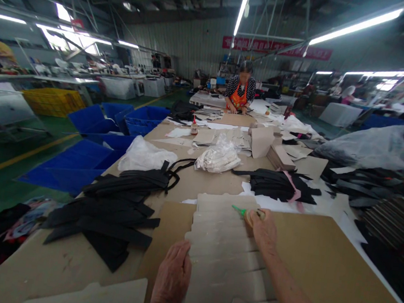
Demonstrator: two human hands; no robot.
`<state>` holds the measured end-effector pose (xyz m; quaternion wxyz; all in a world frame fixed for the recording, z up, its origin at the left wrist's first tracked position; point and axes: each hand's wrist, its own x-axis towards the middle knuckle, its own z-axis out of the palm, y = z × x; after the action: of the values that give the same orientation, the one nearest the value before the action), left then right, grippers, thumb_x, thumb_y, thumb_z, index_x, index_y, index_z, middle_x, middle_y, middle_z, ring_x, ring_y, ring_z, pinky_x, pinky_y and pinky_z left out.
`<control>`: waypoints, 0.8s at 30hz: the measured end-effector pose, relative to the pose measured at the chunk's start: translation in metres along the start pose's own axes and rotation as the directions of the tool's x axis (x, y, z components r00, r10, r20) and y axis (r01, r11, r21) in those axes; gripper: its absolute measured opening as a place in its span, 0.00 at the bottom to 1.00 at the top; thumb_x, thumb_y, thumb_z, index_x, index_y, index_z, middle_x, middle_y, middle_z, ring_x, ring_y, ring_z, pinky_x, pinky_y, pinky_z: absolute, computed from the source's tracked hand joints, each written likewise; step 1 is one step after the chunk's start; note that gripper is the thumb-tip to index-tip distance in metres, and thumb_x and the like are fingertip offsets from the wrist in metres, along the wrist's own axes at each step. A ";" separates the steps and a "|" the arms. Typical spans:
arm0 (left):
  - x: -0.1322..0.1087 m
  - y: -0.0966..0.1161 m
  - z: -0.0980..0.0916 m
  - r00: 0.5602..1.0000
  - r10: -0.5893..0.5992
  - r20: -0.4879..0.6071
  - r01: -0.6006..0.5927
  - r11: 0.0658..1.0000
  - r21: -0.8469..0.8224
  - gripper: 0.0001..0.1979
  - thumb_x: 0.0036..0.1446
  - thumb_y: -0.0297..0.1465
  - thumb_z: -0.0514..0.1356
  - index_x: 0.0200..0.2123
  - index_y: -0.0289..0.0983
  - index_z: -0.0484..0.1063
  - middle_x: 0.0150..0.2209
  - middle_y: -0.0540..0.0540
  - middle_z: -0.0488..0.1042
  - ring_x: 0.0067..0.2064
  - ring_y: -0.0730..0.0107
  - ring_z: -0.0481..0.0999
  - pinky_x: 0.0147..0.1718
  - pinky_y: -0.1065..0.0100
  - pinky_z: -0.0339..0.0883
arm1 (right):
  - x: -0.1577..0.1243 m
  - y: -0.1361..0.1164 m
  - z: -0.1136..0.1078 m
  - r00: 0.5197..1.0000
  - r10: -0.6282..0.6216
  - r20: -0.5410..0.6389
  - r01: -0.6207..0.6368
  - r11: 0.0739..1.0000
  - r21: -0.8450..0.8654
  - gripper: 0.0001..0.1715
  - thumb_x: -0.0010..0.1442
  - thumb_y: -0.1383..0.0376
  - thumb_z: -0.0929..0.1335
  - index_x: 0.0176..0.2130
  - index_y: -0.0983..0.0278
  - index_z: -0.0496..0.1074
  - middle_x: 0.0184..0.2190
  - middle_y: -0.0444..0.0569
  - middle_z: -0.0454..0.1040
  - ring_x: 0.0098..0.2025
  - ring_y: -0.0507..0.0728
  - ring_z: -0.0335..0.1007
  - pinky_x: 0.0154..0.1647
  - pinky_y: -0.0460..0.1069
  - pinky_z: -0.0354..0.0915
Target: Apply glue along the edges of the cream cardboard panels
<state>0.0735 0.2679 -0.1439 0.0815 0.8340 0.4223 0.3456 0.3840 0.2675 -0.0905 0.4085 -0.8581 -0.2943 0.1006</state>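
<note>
My right hand (264, 230) is closed around a small squeeze bottle (250, 218) tipped on its side, its green nozzle pointing left over the far end of a row of grey cardboard pieces (219, 255). These pieces overlap like shingles and run toward me, with faint wet-looking marks along some edges. Along the row's left edge rests my left hand (173, 275), fingers extended and close together, touching the cardboard. Under the row lies a brown board (313, 261). Another grey cardboard piece (98, 297) sits at the near left.
Black fabric strips (106, 223) are heaped left; another black bundle (274, 184) with a pink tie lies beyond the row. A clear plastic bag (219, 158) stands mid-table. Blue bins (73, 161) flank the table's left. A co-worker in an orange apron (239, 99) works at the far end.
</note>
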 end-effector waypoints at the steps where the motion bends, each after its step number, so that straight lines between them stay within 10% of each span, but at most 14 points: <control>1: 0.000 0.000 0.000 1.000 -0.003 0.000 0.003 1.000 -0.002 0.16 0.62 0.26 0.50 0.50 0.36 0.70 0.48 0.40 0.76 0.51 0.59 0.75 0.52 0.52 0.74 | -0.002 -0.002 0.002 1.000 -0.004 0.006 0.004 1.000 0.000 0.27 0.54 0.50 0.63 0.47 0.64 0.70 0.44 0.56 0.74 0.46 0.64 0.69 0.46 0.54 0.61; 24: 0.002 0.010 -0.005 1.000 -0.024 -0.002 0.024 1.000 -0.018 0.15 0.61 0.23 0.50 0.48 0.36 0.71 0.47 0.39 0.76 0.51 0.60 0.75 0.52 0.53 0.73 | -0.037 -0.039 0.036 0.993 -0.011 0.114 0.011 1.000 0.003 0.26 0.56 0.49 0.63 0.48 0.61 0.70 0.44 0.55 0.74 0.45 0.64 0.71 0.44 0.54 0.61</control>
<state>0.0773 0.2622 -0.1353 0.0925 0.8277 0.4294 0.3493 0.3224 0.2880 -0.0870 0.3929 -0.8488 -0.3217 0.1474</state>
